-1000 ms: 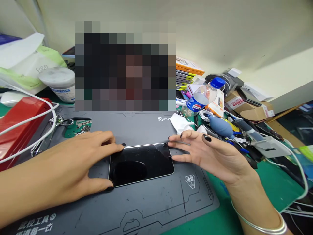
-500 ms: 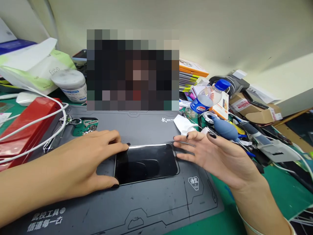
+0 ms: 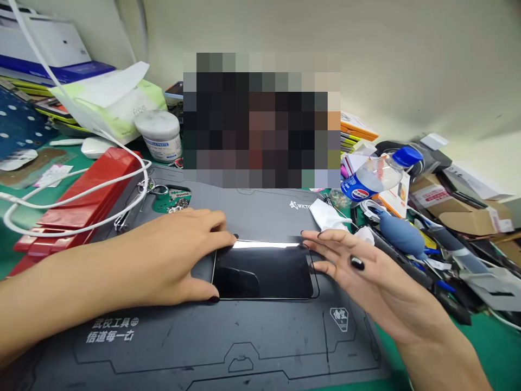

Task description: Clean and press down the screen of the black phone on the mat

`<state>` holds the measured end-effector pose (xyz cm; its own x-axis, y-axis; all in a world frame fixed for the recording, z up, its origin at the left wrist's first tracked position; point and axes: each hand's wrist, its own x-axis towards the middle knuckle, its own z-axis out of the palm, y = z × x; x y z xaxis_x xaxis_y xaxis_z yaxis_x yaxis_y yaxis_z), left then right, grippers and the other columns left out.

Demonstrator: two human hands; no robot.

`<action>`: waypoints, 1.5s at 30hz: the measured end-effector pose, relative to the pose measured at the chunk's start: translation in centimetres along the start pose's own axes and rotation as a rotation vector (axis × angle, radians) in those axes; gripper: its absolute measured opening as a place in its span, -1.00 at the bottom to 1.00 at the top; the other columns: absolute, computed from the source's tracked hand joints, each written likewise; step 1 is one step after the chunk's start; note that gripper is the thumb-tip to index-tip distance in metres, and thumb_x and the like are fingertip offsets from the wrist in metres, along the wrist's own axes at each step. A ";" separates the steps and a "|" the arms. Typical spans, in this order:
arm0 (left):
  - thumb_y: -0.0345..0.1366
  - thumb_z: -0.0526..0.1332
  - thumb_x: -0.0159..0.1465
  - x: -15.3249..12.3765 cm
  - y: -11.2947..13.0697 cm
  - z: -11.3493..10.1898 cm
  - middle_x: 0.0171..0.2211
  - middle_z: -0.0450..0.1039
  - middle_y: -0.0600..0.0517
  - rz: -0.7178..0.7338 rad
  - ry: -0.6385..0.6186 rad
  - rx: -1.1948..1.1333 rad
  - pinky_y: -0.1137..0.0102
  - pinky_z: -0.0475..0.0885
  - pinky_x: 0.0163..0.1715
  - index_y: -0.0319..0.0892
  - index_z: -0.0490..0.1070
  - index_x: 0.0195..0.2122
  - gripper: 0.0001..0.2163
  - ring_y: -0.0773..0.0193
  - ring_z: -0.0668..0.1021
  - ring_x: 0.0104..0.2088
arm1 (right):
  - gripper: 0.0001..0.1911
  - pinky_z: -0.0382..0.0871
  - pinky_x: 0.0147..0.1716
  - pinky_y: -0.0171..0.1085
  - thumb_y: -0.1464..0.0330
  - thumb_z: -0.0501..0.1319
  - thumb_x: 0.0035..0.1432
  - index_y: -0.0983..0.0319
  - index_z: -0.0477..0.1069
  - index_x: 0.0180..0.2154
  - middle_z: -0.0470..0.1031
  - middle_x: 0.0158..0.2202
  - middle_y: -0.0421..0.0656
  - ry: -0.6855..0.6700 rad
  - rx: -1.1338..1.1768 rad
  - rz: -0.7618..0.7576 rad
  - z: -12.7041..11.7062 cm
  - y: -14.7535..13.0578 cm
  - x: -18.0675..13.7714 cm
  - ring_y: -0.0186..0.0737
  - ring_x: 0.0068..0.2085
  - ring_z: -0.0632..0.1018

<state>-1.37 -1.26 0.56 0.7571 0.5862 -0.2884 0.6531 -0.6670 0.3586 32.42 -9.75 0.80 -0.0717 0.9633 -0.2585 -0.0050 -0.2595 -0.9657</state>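
A smartphone (image 3: 264, 274) with a dark, glossy screen lies lengthwise on the grey mat (image 3: 228, 326). At its right end a thin black rim stands out past the screen, with a narrow lighter strip between. My left hand (image 3: 183, 255) holds the left end, thumb at the near corner and forefinger at the far edge. My right hand (image 3: 366, 277) is beside the right end, palm turned partly up and fingers apart. Its fingertips are right at the phone's far right corner; whether they touch it, I cannot tell.
On the left are a red box (image 3: 89, 184), a looped white cable (image 3: 81, 202), scissors (image 3: 152, 187) and a white tub (image 3: 158, 136). To the right stand a drink bottle (image 3: 374, 176), a blue-grey air blower (image 3: 401, 233), white tissue (image 3: 329, 214) and cluttered tools. A pixelated patch covers the back.
The view has shifted left, so everything appears further right. My right hand's fingers have come closer to the phone's right end. My left hand keeps its hold.
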 end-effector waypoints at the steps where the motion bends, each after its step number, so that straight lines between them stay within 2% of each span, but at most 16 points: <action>1: -0.18 0.52 0.23 0.0 -0.1 0.1 0.08 0.57 -0.11 0.006 0.007 0.000 -0.04 0.60 0.05 -0.03 0.65 0.23 -0.49 -0.17 0.68 0.02 | -0.59 0.75 0.02 -0.13 -0.02 0.65 0.12 -0.05 0.77 -0.04 0.75 0.21 -0.06 -0.005 -0.068 -0.021 0.1 0.1 -0.1 0.12 0.26 0.72; 4: -0.18 0.51 0.23 0.1 -0.3 0.2 0.09 0.57 -0.11 0.034 0.030 0.003 -0.03 0.59 0.05 -0.03 0.65 0.20 -0.51 -0.16 0.68 0.03 | -0.54 0.74 0.05 -0.09 0.09 0.69 0.07 -0.04 0.74 0.00 0.73 0.23 -0.03 -0.018 -0.342 -0.138 0.4 0.8 -0.4 0.16 0.27 0.71; 8: -0.21 0.51 0.22 0.2 -0.3 0.1 0.08 0.59 -0.10 0.053 0.031 0.010 0.00 0.58 0.03 -0.07 0.65 0.17 -0.54 -0.15 0.68 0.04 | -0.43 0.61 0.31 0.09 0.26 0.64 0.13 -0.09 0.66 0.17 0.65 0.34 -0.09 -0.003 -0.853 -0.411 1.1 1.9 -0.9 0.18 0.35 0.64; 10: -0.20 0.53 0.21 0.2 -0.2 0.1 0.06 0.59 -0.09 0.046 0.036 0.015 0.00 0.58 0.02 -0.07 0.65 0.14 -0.55 -0.16 0.68 0.04 | -0.44 0.61 0.31 0.11 0.33 0.57 0.20 -0.06 0.62 0.22 0.66 0.32 -0.09 -0.034 -1.045 -0.531 1.3 2.1 -0.9 0.14 0.31 0.67; 12: -0.18 0.56 0.18 0.2 -0.2 0.2 0.04 0.60 -0.08 0.033 0.050 0.014 0.01 0.58 0.00 -0.07 0.66 0.10 -0.55 -0.16 0.68 0.01 | -0.48 0.66 0.24 0.07 0.35 0.54 0.24 0.00 0.61 0.21 0.70 0.26 -0.06 -0.065 -1.133 -0.621 1.4 2.0 -0.7 0.10 0.23 0.70; 16: -0.20 0.60 0.13 0.4 -0.4 0.1 -0.01 0.61 -0.04 0.047 0.072 -0.028 0.08 0.56 -0.02 -0.07 0.66 0.03 -0.57 -0.13 0.69 -0.02 | -0.53 0.71 0.15 -0.02 0.29 0.56 0.25 0.04 0.62 0.17 0.72 0.19 -0.02 -0.073 -1.144 -0.696 1.1 1.6 -0.2 0.08 0.16 0.74; 22: -0.14 0.60 0.13 0.5 -0.8 -0.2 -0.07 0.62 -0.02 0.073 0.091 -0.075 0.15 0.53 -0.09 -0.07 0.65 -0.02 -0.60 -0.09 0.69 -0.05 | -0.54 0.69 0.19 -0.04 0.25 0.55 0.27 0.00 0.63 0.19 0.72 0.20 -0.03 -0.099 -1.127 -0.705 0.4 1.3 -0.1 0.08 0.18 0.74; 28: -0.02 0.43 0.28 0.0 -1.4 -0.1 -0.07 0.61 -0.04 0.119 0.141 -0.162 0.15 0.55 -0.06 -0.07 0.66 -0.02 -0.67 -0.04 0.67 -0.07 | -0.59 0.70 0.19 -0.05 0.19 0.49 0.35 -0.06 0.66 0.20 0.72 0.21 -0.06 -0.112 -1.055 -0.615 -0.1 1.1 -0.3 0.07 0.19 0.75; 31: -0.02 0.34 0.35 -0.1 -1.4 0.0 -0.06 0.61 -0.05 0.100 0.114 -0.184 0.15 0.55 -0.02 -0.07 0.66 -0.02 -0.69 -0.03 0.67 -0.06 | -0.59 0.73 0.17 0.03 0.18 0.51 0.32 -0.06 0.68 0.18 0.72 0.23 -0.03 -0.089 -1.052 -0.548 0.0 1.1 -0.4 0.15 0.21 0.75; 37: 0.03 0.37 0.29 0.3 -2.5 2.3 -0.09 0.62 -0.01 0.150 0.281 -0.221 0.18 0.52 -0.11 -0.01 0.58 0.09 -0.60 -0.01 0.67 -0.12 | -0.61 0.69 0.23 0.10 0.26 0.44 0.32 -0.03 0.69 0.17 0.68 0.29 -0.01 0.024 -1.054 -0.499 -0.1 1.1 -0.4 0.19 0.31 0.69; 42: 0.10 0.36 0.30 0.3 -2.9 2.3 0.08 0.64 -0.08 0.147 0.261 -0.179 0.14 0.53 -0.08 0.01 0.55 0.07 -0.59 -0.08 0.69 -0.03 | -0.64 0.65 0.27 0.10 0.21 0.45 0.34 -0.04 0.69 0.15 0.64 0.30 -0.02 0.110 -1.019 -0.500 -0.5 1.8 -0.7 0.22 0.34 0.65; 45: 0.13 0.42 0.23 0.3 -2.1 1.4 0.06 0.64 -0.09 0.079 0.196 -0.179 0.12 0.55 -0.07 -0.01 0.54 0.05 -0.53 -0.12 0.69 -0.01 | -0.66 0.69 0.22 0.05 0.23 0.44 0.36 -0.06 0.67 0.15 0.62 0.31 -0.01 0.128 -0.977 -0.514 0.0 2.3 -0.9 0.22 0.35 0.63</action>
<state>-2.50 -0.33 -1.52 0.7761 0.6252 -0.0820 0.5654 -0.6325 0.5294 32.44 -11.18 -1.20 -0.1830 0.9553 0.2320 0.7877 0.2837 -0.5469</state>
